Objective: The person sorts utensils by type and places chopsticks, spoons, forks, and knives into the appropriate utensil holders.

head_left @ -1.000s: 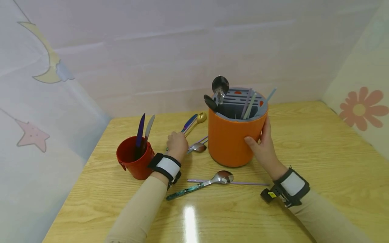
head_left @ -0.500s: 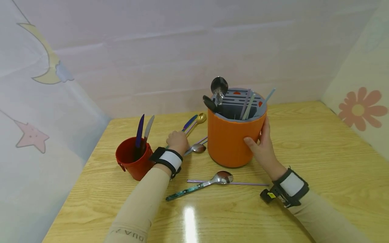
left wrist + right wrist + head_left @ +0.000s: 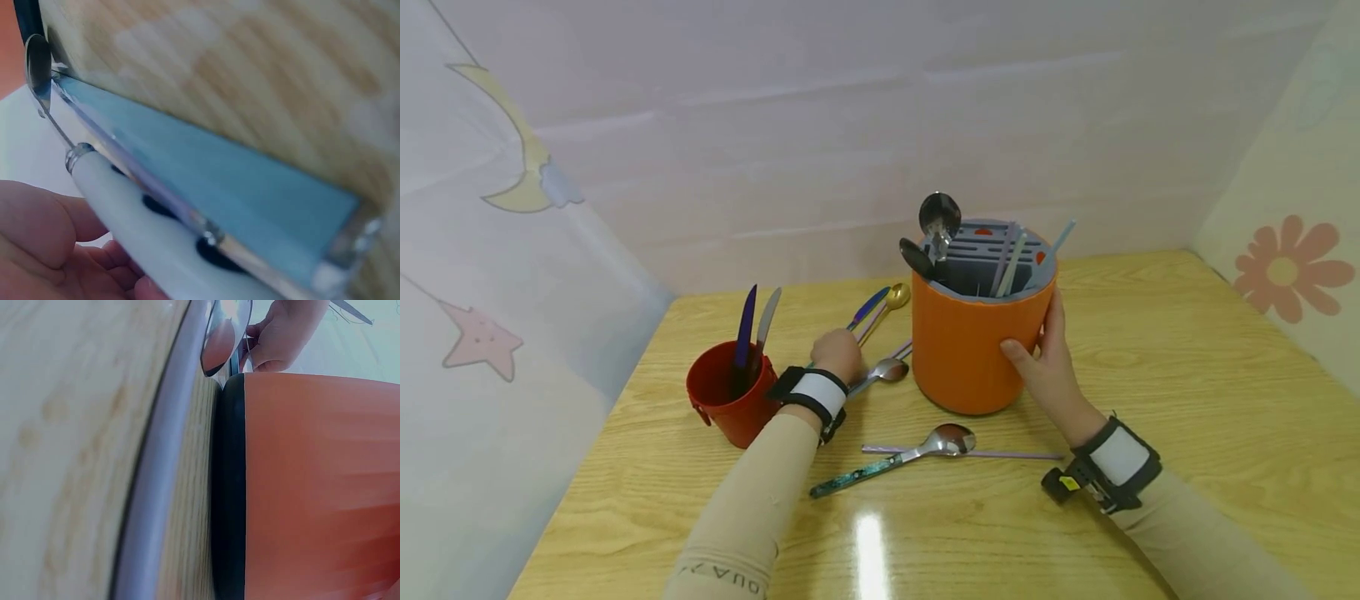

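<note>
Two hands at work on a wooden worktop [image 3: 1150, 350]. Largest on it: an orange cutlery holder [image 3: 981, 333] standing upright right of centre, grey slotted insert on top, spoons and straws poking out. Right hand [image 3: 1048, 362] cupped against its near right side, thumb and fingers curled round the wall. Next in size: a red cup [image 3: 730, 392] to the left, upright, two knives standing in it. Left hand [image 3: 837, 354] between cup and holder, fingers curled on the white handle [image 3: 125, 206] of a spoon [image 3: 887, 369] lying flat beside the holder's base. Behind it, a gold spoon [image 3: 891, 297] on the worktop. Nearer the person, a silver spoon [image 3: 947, 437] with a dark patterned handle.
</note>
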